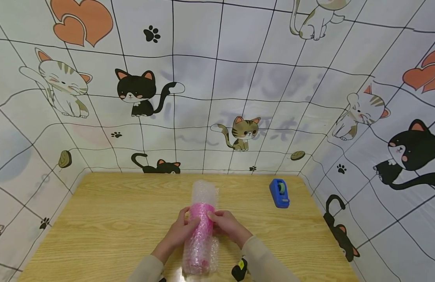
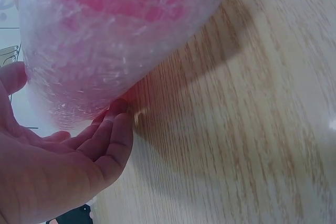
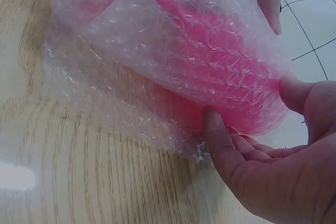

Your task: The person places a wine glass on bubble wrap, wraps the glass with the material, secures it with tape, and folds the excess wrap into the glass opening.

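A pink object (image 1: 201, 213) lies on the table inside a roll of clear bubble wrap (image 1: 203, 190); its exact kind is hidden by the wrap. On the left side, my left hand (image 1: 178, 234) holds the bundle, thumb on top. The left wrist view shows that hand (image 2: 63, 163) with its fingers curled beneath the bubble wrap (image 2: 100, 72). Opposite it, my right hand (image 1: 232, 226) grips the other side. Seen from the right wrist, the thumb and fingers of this hand (image 3: 273, 166) pinch the wrap near a loose flap (image 3: 126, 98) resting on the wood.
A blue tape dispenser (image 1: 280, 196) with a tape roll in it stands at the back right of the wooden table (image 1: 125, 211). White sheeting (image 1: 193, 86) printed with cats and grid lines encloses the table at the back and both sides.
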Demonstrator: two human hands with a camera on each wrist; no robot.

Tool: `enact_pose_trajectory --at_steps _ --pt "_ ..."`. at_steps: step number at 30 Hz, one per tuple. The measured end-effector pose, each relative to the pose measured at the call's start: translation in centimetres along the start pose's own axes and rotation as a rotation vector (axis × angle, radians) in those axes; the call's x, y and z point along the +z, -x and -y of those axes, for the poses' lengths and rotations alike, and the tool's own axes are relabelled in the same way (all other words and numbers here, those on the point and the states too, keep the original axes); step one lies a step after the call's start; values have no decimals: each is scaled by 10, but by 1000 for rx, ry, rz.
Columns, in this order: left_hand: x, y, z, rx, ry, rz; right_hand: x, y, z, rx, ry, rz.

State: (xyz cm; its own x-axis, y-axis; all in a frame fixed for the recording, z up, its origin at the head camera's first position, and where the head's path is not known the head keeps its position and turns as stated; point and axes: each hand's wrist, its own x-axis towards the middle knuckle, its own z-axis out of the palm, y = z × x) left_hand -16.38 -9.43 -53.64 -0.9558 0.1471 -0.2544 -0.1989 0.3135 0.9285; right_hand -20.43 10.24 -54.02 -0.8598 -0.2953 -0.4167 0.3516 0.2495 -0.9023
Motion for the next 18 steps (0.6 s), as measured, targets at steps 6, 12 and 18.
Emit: enact_pose_trajectory --at_steps 6,12,18 --pt "-1 -1 -2 -14 -28 -11 0 1 2 15 -8 -2" --pt "-1 -1 -2 -34 -50 -17 0 0 2 24 -12 7" --pt "-1 -1 -1 -34 -33 -11 1 -1 0 25 -28 14"
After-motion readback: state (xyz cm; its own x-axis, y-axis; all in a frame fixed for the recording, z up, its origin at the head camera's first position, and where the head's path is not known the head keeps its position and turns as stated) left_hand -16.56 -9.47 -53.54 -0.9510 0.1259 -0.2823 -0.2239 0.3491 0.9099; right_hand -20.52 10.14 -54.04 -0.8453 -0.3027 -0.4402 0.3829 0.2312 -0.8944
